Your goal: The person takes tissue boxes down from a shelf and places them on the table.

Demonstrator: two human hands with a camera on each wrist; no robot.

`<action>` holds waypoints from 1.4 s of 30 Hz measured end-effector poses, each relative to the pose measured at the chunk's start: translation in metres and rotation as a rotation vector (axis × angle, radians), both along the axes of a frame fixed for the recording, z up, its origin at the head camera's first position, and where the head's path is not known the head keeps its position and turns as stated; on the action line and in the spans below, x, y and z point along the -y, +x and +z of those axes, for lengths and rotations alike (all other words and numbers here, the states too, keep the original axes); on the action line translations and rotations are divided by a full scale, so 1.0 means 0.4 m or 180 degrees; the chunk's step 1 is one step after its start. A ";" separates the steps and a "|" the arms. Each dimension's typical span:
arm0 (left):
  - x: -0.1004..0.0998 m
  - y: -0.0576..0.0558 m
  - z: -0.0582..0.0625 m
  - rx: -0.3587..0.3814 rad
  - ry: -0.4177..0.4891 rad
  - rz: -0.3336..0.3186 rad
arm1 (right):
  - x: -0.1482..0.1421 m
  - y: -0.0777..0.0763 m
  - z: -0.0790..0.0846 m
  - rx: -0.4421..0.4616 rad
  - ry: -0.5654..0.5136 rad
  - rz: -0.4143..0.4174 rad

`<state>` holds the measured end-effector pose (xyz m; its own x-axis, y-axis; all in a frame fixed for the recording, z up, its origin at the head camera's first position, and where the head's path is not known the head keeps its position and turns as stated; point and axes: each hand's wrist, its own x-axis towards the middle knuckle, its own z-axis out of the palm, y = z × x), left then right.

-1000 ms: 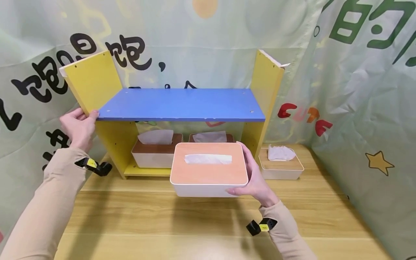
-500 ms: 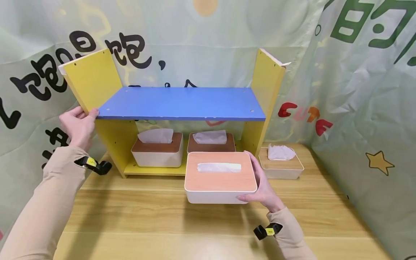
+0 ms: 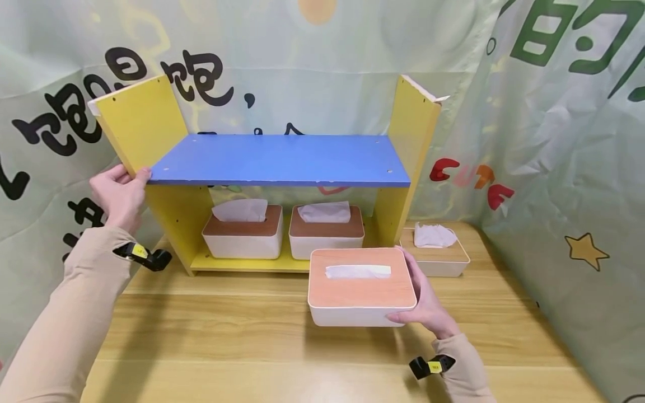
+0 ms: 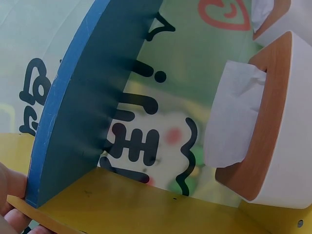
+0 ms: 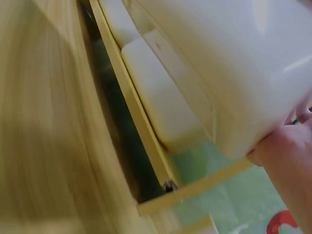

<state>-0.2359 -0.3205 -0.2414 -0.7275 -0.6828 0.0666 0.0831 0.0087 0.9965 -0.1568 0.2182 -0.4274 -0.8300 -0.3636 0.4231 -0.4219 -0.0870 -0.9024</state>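
My right hand [image 3: 425, 299] grips the right end of a white tissue box [image 3: 360, 316] with a wood-coloured lid, holding it above the table in front of the shelf. A strip of tissue shows in its slot. In the right wrist view the box's white underside [image 5: 243, 63] fills the upper right. At the shelf's left side, my left hand [image 3: 118, 196] holds the yellow side panel [image 3: 143, 120] where it meets the blue board [image 3: 282, 159]. Two brown-lidded tissue boxes, a left one [image 3: 242, 246] and a right one [image 3: 326, 243], sit on the lower yellow board, tissues sticking up.
Another tissue box [image 3: 438, 268] with a light wood lid stands on the wooden table [image 3: 211, 336], just right of the shelf. A printed cloth [image 3: 544, 168] hangs behind and along the right side. The shelf's right panel [image 3: 410, 129] rises behind the held box.
My right hand has carried the tissue box rightward and toward me, lower in the head view, uncovering the right brown-lidded box. The left hand stays at the panel.
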 end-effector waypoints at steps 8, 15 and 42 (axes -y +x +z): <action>0.000 0.001 0.001 0.0046 0.0032 -0.0012 | -0.051 0.014 -0.013 0.0107 0.0076 -0.0081; -0.001 0.002 0.001 0.0028 0.0008 -0.0015 | -0.086 0.018 -0.025 0.0051 0.0064 -0.0097; -0.001 0.002 0.003 0.0049 0.0007 -0.0031 | -0.217 0.034 -0.071 0.0206 0.0011 -0.0323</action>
